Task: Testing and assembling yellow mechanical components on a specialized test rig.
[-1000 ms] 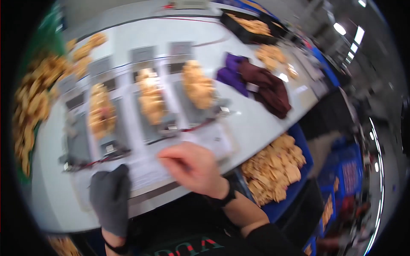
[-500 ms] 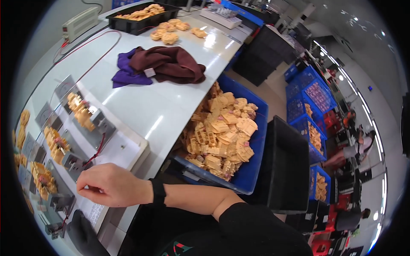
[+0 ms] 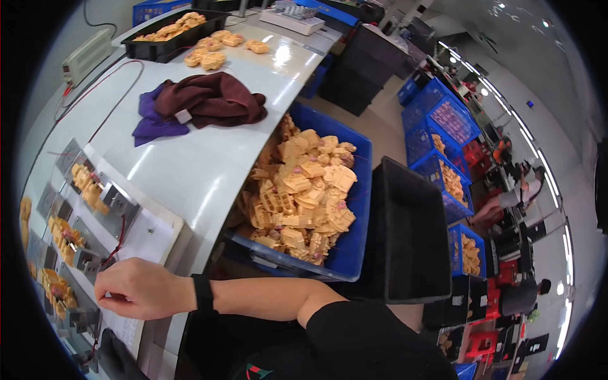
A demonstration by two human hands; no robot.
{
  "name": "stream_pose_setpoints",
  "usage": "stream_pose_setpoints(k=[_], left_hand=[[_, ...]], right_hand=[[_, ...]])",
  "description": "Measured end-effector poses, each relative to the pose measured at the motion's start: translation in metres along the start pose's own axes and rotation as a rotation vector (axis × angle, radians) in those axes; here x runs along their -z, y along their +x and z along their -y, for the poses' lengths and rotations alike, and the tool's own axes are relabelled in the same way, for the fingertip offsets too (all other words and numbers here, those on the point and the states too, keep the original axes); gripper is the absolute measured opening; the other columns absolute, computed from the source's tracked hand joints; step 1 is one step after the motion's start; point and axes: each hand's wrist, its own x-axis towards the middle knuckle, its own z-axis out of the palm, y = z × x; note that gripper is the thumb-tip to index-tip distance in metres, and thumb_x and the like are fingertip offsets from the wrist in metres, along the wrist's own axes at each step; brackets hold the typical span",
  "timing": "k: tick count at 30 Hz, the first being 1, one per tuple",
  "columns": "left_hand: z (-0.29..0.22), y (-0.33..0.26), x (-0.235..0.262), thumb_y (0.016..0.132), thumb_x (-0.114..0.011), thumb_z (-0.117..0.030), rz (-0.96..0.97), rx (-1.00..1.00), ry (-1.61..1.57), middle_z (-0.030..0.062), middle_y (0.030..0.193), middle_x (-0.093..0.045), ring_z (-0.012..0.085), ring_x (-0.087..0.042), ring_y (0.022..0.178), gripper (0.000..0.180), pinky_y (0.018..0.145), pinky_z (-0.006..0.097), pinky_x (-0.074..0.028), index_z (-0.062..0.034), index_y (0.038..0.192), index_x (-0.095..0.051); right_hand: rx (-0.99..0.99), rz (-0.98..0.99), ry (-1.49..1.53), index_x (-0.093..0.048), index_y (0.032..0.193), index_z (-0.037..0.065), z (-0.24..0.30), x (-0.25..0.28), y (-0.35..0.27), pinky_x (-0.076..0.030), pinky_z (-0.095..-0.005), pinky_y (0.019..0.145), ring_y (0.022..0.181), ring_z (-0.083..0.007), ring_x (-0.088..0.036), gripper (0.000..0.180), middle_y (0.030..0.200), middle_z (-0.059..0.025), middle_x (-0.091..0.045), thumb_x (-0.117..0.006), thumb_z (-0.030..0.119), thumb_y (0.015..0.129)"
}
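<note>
My right hand point(image 3: 145, 290), bare with a black wristband, is closed, its fingers curled beside the near fixtures on the bench. Whatever it might hold is hidden. At the lower left edge a dark, rounded shape point(image 3: 119, 356) looks like my left hand in a dark glove; its fingers cannot be made out. Tan moulded plastic pieces sit in a row of metal fixtures: one farther away point(image 3: 88, 185), one in the middle point(image 3: 65, 238) and one nearer point(image 3: 57, 291). A grey metal block point(image 3: 119, 200) with a red wire stands by the farthest piece.
Right of the white bench point(image 3: 209, 166), a blue bin point(image 3: 364, 209) is heaped with tan pieces. Beside it stands a black bin point(image 3: 411, 234). Brown and purple cloth point(image 3: 212, 101), loose tan pieces point(image 3: 212, 60) and a black tray point(image 3: 149, 52) lie farther back. People work in the distance.
The whole view has shifted, so the bench, cloth and bins appear farther left. My right hand stays curled by the fixtures, a little lower and farther left in the picture.
</note>
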Motion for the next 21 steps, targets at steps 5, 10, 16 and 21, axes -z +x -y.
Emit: stream_pose_setpoints(k=[5,10,16,21], left_hand=[[-0.002,-0.001,0.006,0.091,-0.069,-0.013,-0.018,0.061,0.007,0.0183,0.101,-0.071,0.025,-0.068,0.089,0.023,0.08,0.033,-0.055,0.0069,0.103,-0.07],[0.007,0.001,-0.003,0.09,-0.071,-0.016,-0.016,0.096,-0.029,0.0169,0.103,-0.072,0.0238,-0.069,0.091,0.026,0.082,0.033,-0.054,0.006,0.105,-0.07],[0.013,-0.002,-0.004,0.092,-0.068,-0.017,-0.017,0.119,-0.079,0.0166,0.106,-0.071,0.0225,-0.068,0.095,0.027,0.084,0.031,-0.054,0.005,0.108,-0.07],[0.006,-0.002,-0.001,0.093,-0.067,-0.017,0.011,0.136,-0.047,0.0162,0.109,-0.07,0.0225,-0.067,0.097,0.028,0.085,0.031,-0.053,0.0041,0.111,-0.069]], right_hand=[[-0.016,-0.05,-0.017,-0.061,0.074,0.006,-0.008,-0.018,0.001,-0.045,-0.0393,0.059,0.063,-0.0293,-0.059,0.008,0.063,-0.0087,-0.058,-0.065,0.012,0.077],[-0.086,-0.071,0.023,-0.063,0.073,0.004,-0.013,-0.014,0.001,-0.047,-0.0368,0.055,0.058,-0.0272,-0.062,0.009,0.061,-0.0079,-0.062,-0.065,0.012,0.074],[-0.119,-0.087,0.025,-0.066,0.068,0.003,-0.015,-0.019,0.003,-0.048,-0.0334,0.054,0.057,-0.0251,-0.063,0.01,0.061,-0.0094,-0.064,-0.064,0.013,0.071],[-0.113,-0.101,0.02,-0.066,0.066,0.003,-0.019,-0.021,0.004,-0.049,-0.0332,0.054,0.056,-0.0257,-0.063,0.011,0.061,-0.0103,-0.064,-0.063,0.012,0.07]])
